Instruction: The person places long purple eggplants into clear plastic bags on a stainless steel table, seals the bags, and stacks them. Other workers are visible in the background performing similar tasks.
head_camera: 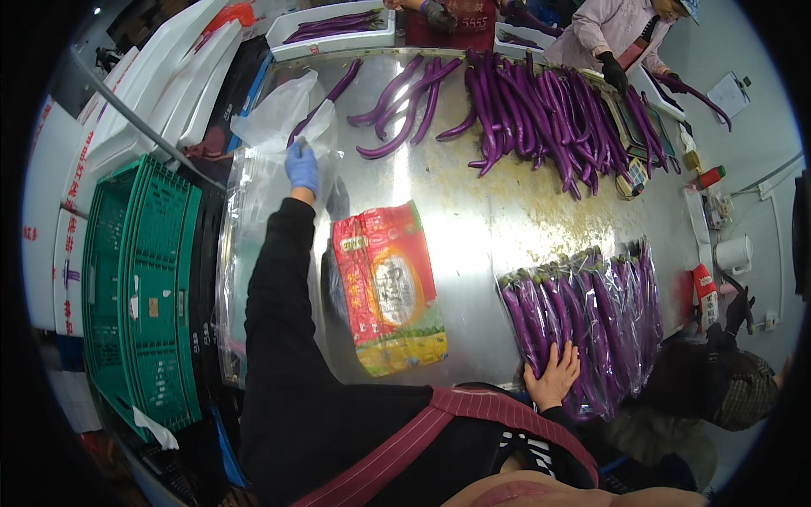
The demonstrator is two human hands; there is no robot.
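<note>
My left hand [303,168], in a blue glove, reaches to the far left of the metal table. Its fingertips are at the lower end of a long purple eggplant [343,81] and a crumpled translucent plastic sheet [275,104]. Whether they grip either one is unclear. Beneath that forearm, clear plastic bags [244,209] lie along the table's left edge. My bare right hand [554,377] rests with spread fingers on eggplants in clear bags [583,323], laid side by side at the near right.
A red and yellow printed bag [389,291] lies mid-table. Loose eggplants [405,101] and a large heap [538,114] lie beyond it. Green crates [142,298] stand left. Co-workers stand across the table, one with a gloved hand [613,73]; another person [728,380] is at right.
</note>
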